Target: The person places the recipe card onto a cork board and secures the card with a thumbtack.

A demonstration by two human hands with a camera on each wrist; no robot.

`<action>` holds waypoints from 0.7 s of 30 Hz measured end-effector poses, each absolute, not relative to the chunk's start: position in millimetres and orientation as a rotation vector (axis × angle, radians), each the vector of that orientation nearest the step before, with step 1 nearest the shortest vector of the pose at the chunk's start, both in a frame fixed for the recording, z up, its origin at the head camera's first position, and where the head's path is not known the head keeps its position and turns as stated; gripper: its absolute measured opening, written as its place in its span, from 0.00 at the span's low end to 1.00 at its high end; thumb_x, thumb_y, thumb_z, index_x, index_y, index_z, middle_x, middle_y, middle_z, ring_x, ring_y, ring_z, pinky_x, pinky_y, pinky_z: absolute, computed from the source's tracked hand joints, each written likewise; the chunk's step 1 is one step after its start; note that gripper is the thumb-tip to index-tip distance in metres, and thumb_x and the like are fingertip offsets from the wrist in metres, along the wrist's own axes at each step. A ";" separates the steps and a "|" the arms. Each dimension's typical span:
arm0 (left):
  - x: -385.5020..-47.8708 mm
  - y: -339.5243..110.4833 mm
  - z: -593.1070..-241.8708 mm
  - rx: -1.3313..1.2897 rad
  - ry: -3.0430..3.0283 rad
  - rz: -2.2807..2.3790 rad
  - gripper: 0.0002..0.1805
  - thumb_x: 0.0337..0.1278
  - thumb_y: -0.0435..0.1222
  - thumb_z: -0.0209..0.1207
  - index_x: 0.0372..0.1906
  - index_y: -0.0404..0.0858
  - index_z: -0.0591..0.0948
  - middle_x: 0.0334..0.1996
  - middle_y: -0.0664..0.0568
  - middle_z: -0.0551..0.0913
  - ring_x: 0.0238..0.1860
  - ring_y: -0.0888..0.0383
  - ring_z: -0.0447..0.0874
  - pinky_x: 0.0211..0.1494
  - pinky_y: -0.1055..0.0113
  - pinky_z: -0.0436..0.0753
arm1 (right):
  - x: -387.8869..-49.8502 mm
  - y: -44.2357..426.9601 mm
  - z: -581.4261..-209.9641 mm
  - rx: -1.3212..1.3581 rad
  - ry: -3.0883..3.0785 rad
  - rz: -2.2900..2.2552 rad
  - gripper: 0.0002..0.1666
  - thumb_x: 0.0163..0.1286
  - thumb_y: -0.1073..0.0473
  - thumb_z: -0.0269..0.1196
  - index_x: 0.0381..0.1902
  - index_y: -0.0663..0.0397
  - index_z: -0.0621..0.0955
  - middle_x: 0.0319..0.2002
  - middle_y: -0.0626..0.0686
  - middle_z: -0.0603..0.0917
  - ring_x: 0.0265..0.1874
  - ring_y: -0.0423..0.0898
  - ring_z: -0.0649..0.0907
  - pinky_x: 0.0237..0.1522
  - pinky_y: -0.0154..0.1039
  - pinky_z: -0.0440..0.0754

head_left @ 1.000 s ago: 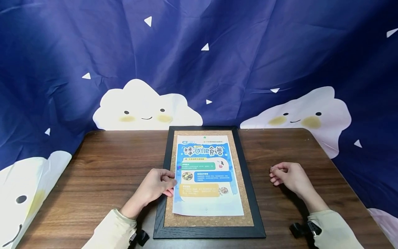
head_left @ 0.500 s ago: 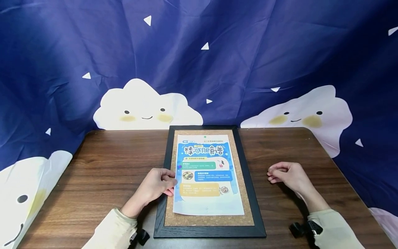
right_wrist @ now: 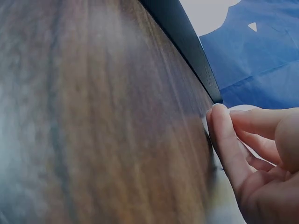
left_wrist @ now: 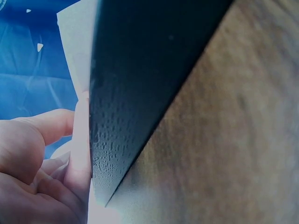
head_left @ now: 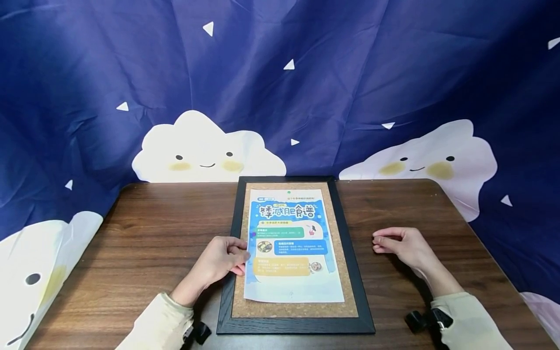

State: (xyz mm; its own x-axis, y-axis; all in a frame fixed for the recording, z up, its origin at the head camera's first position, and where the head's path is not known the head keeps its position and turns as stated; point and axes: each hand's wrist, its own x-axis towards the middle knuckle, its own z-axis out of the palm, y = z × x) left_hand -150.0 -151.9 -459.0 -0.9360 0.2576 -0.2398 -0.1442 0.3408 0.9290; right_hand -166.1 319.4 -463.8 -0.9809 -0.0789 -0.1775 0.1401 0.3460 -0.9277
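A black-framed cork board [head_left: 352, 291] lies on the wooden table with a blue and white printed sheet [head_left: 288, 287] on it. A green pin [head_left: 288, 192] shows at the sheet's top edge and a purple pin [head_left: 253, 234] at its left side. My left hand [head_left: 223, 260] pinches the sheet's left edge over the frame; the left wrist view shows thumb [left_wrist: 56, 126] and forefinger together there. My right hand [head_left: 404, 248] is right of the board, apart from it. Its thumb and forefinger [right_wrist: 222, 126] meet at the tips; whether something tiny is between them is hidden.
The brown table [head_left: 166, 218] extends to both sides of the board. A dark blue cloth [head_left: 306, 97] with smiling clouds hangs directly behind it. Small black cameras [head_left: 202, 333] are strapped at both wrists, over light sleeves [head_left: 157, 323].
My right hand has moved slightly left towards the board, and its fingers have straightened a little with the tips together. The left hand and the sheet stay in place.
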 end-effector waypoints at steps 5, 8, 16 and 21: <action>-149.8 -151.9 -459.1 0.100 2.270 1.620 0.19 0.69 0.25 0.65 0.60 0.19 0.81 0.33 0.42 0.91 0.29 0.54 0.93 0.37 0.60 0.96 | -166.4 318.0 -463.4 0.053 2.377 -1.714 0.16 0.79 0.73 0.61 0.56 0.87 0.78 0.39 0.52 0.92 0.34 0.39 0.93 0.44 0.35 0.95; -149.9 -152.1 -458.9 0.104 2.269 1.621 0.19 0.70 0.25 0.65 0.60 0.19 0.80 0.32 0.43 0.91 0.29 0.54 0.93 0.37 0.60 0.96 | -166.8 316.8 -462.4 0.027 2.373 -1.712 0.16 0.79 0.73 0.60 0.55 0.87 0.78 0.39 0.54 0.92 0.34 0.40 0.93 0.43 0.36 0.95; -150.3 -152.1 -457.9 0.119 2.262 1.630 0.19 0.70 0.26 0.66 0.60 0.19 0.80 0.32 0.43 0.91 0.29 0.55 0.93 0.37 0.61 0.95 | -169.8 309.4 -460.4 -0.041 2.314 -1.707 0.17 0.80 0.72 0.60 0.57 0.86 0.78 0.40 0.58 0.92 0.35 0.42 0.93 0.44 0.39 0.95; -149.5 -151.9 -458.1 0.119 2.257 1.634 0.19 0.70 0.26 0.66 0.60 0.18 0.80 0.33 0.42 0.91 0.29 0.54 0.93 0.37 0.61 0.96 | -172.4 301.9 -459.3 -0.100 2.325 -1.689 0.16 0.80 0.72 0.60 0.56 0.85 0.79 0.43 0.65 0.92 0.36 0.43 0.93 0.44 0.41 0.96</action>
State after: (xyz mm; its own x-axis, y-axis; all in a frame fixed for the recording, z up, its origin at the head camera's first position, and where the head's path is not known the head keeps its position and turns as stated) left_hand -149.5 -151.9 -458.1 -0.9348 0.2695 -0.2312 -0.1356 0.3309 0.9339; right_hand -172.4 301.9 -459.3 -0.9625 -0.2093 -0.1726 0.0993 0.3201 -0.9422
